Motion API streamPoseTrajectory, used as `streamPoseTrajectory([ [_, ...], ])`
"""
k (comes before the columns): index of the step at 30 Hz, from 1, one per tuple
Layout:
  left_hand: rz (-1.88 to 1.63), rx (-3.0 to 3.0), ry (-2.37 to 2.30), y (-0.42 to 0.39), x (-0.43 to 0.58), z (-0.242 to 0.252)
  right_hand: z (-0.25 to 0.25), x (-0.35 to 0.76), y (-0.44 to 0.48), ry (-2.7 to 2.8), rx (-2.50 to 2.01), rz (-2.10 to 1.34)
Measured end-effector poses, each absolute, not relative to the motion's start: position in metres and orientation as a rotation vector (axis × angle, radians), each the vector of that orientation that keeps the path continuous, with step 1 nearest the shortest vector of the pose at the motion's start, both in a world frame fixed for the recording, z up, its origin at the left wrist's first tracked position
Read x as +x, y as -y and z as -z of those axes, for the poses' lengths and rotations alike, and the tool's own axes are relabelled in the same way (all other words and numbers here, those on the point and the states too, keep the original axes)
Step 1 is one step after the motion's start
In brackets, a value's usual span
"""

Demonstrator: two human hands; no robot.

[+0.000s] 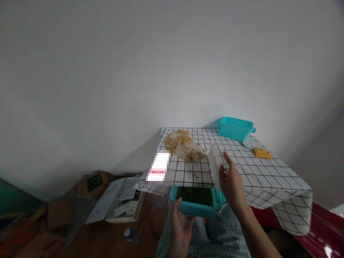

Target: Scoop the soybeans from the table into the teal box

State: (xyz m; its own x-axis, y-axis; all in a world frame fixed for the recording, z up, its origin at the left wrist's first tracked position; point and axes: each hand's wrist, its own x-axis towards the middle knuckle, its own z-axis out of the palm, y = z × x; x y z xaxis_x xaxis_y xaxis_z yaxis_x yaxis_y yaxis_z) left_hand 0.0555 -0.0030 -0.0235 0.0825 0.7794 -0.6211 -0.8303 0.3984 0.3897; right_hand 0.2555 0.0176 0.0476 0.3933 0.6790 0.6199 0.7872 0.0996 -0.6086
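Observation:
My left hand [181, 224] grips a teal plastic bin [197, 209] from below and the near side, thumb over its rim. Small dark green grains or beans [196, 196] fill the bin, which sits at the table's front edge above my lap. In my right hand [233, 181] is a white slotted plastic panel [216, 161], tilted upright with fingers wrapped round its right edge. It stands just above the bin's right end. Behind it, a pile of yellow beans [178, 141] mixed with white grains spreads over the tablecloth, with a few loose beans nearer me.
A second teal bin [235, 129] stands at the table's back right, near a yellow packet [262, 153]. The checked tablecloth [258, 170] hangs over the front edge. A blurred-out bright object [159, 166] is at the left edge. Boxes [126, 202] and a bottle [131, 234] are on the floor.

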Motion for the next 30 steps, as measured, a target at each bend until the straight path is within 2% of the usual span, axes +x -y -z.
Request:
streamPoseTrajectory([
  [15, -1.21, -0.078, -0.924, 0.002, 0.052, 0.019, -0.036, 0.265, 0.019, 1.275, -1.606, 0.122],
  [25, -1.222, -0.082, -0.925, 0.002, 0.049, 0.016, -0.036, 0.264, 0.023, 1.272, -1.498, -0.133],
  [30, -1.225, -0.091, -0.931, 0.0, 0.047, 0.02, -0.034, 0.263, 0.01, 1.284, -1.486, -0.152],
])
